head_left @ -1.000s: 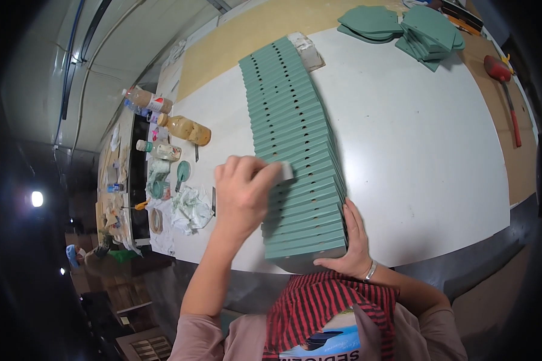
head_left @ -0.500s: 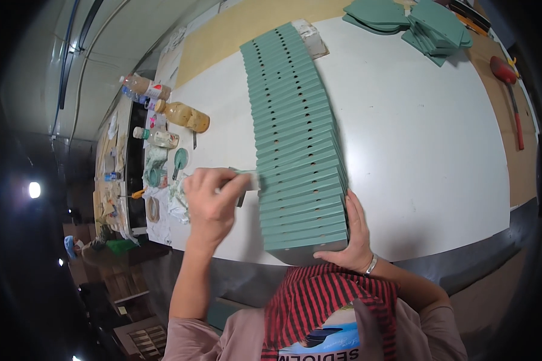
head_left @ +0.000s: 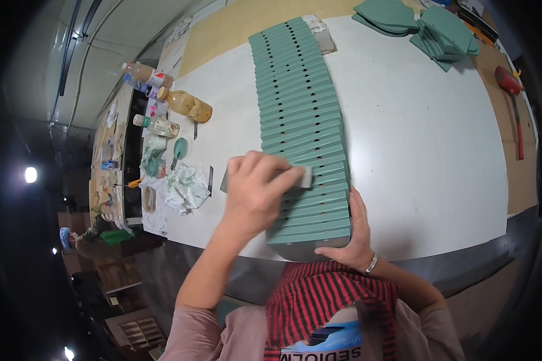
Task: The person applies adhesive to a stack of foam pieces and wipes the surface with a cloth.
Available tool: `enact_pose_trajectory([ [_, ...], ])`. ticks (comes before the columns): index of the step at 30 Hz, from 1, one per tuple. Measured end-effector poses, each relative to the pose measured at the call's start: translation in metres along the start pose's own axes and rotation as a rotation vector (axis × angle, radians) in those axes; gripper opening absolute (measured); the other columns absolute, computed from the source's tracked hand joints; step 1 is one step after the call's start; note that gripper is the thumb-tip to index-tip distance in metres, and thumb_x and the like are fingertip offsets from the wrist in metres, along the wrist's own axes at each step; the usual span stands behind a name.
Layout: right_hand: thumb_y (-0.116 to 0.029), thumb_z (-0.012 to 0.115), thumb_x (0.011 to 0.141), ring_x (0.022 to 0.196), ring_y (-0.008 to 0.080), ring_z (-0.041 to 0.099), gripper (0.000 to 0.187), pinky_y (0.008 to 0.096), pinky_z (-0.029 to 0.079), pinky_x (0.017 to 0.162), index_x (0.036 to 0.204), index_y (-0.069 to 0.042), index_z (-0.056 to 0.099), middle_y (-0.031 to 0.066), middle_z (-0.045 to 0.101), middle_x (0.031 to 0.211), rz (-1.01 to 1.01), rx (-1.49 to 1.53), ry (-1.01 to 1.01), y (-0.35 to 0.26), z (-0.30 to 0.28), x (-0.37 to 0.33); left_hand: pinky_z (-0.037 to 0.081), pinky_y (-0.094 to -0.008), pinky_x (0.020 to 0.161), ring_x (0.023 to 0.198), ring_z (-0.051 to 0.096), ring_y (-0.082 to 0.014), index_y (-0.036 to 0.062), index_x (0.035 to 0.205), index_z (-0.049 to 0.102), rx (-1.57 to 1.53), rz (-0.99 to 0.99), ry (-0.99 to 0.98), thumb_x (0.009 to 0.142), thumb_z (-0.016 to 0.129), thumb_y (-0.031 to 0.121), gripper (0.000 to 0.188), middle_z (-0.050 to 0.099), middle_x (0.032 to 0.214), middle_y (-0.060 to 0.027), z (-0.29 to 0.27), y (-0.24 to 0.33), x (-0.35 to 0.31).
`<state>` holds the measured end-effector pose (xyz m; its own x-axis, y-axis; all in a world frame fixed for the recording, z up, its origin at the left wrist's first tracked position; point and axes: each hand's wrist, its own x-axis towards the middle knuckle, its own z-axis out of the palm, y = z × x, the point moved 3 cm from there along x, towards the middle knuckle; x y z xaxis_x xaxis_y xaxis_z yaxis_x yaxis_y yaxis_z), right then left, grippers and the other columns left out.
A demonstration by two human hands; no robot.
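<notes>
A long row of overlapping green panels (head_left: 301, 108), with two lines of dark holes, runs away from me over the white table. My left hand (head_left: 256, 189) is closed on a small pale block (head_left: 307, 177), which lies over the panels' upper edges toward the near end. The fingers hide most of the block. A bit of green (head_left: 224, 183) shows at that hand's left side; what it belongs to is hidden. My right hand (head_left: 358, 237) braces the row's near right corner, fingers stretched along the side and thumb across the dark front face.
Left of the row stand bottles, one of them amber (head_left: 190, 107), near a crumpled stained cloth (head_left: 186, 188) and a dark flat strip (head_left: 211, 180). Loose green pieces (head_left: 445, 36) are stacked at the far right. A red-handled tool (head_left: 515, 111) lies at the right edge. A wrapped block (head_left: 322, 35) sits by the row's far end.
My left hand has moved right with the pale block, from beside the row's left edge to over the panels. The right hand stays at the near corner. The view has shifted slightly.
</notes>
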<state>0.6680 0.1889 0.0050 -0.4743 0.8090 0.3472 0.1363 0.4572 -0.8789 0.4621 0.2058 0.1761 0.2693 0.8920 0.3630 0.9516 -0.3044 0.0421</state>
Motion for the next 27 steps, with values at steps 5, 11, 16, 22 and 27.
enact_pose_trajectory([
  [5, -0.055, 0.093, 0.06, 0.139, 0.0481, 0.041, 0.129, 0.0511, 0.041, 0.112, 0.155, 0.002, 0.027, 0.0306, 0.029, 0.157, 0.031, -0.022, 0.009, -0.002, 0.001, -0.001, 0.036, -0.0365, 0.077, 0.087, 0.056, -0.0198, 0.0156, 0.102, 0.075, 0.083, -0.165, -0.077, 0.069, 0.069, 0.0, 0.037, 0.064, 0.091, 0.0026, -0.029, -0.03, -0.038],
  [11, -0.055, 0.093, 0.059, 0.139, 0.0478, 0.041, 0.129, 0.0512, 0.042, 0.111, 0.155, 0.001, 0.027, 0.0301, 0.03, 0.157, 0.019, -0.002, -0.004, -0.002, 0.001, 0.0, 0.037, -0.0368, 0.08, 0.091, 0.057, -0.0221, 0.0157, 0.103, 0.076, 0.047, -0.111, -0.04, 0.069, 0.072, -0.001, 0.039, 0.066, 0.096, 0.0014, -0.012, -0.014, -0.007],
  [16, -0.053, 0.094, 0.058, 0.139, 0.0474, 0.042, 0.131, 0.0505, 0.043, 0.111, 0.156, 0.0, 0.026, 0.0296, 0.03, 0.158, 0.021, -0.005, 0.02, -0.002, 0.001, -0.001, 0.036, -0.0379, 0.08, 0.091, 0.057, -0.0233, 0.0146, 0.102, 0.077, 0.14, -0.24, -0.092, 0.07, 0.074, 0.0, 0.035, 0.066, 0.094, 0.0001, -0.032, -0.036, -0.043],
  [22, -0.052, 0.094, 0.057, 0.14, 0.0471, 0.041, 0.131, 0.0495, 0.043, 0.112, 0.156, 0.0, 0.026, 0.0297, 0.03, 0.158, 0.021, 0.005, -0.007, -0.002, 0.003, 0.001, 0.037, -0.0373, 0.082, 0.091, 0.057, -0.023, 0.0141, 0.107, 0.075, 0.004, -0.112, -0.039, 0.07, 0.073, 0.0, 0.039, 0.066, 0.097, -0.0005, -0.01, -0.008, -0.006],
  [27, -0.051, 0.094, 0.058, 0.14, 0.0469, 0.041, 0.13, 0.0496, 0.042, 0.112, 0.156, 0.0, 0.026, 0.0295, 0.03, 0.158, 0.031, -0.003, 0.017, -0.002, 0.0, 0.0, 0.04, -0.0401, 0.082, 0.09, 0.058, -0.0262, 0.0112, 0.103, 0.076, 0.087, -0.289, -0.071, 0.066, 0.074, -0.005, 0.041, 0.065, 0.093, -0.0038, -0.031, -0.035, -0.047],
])
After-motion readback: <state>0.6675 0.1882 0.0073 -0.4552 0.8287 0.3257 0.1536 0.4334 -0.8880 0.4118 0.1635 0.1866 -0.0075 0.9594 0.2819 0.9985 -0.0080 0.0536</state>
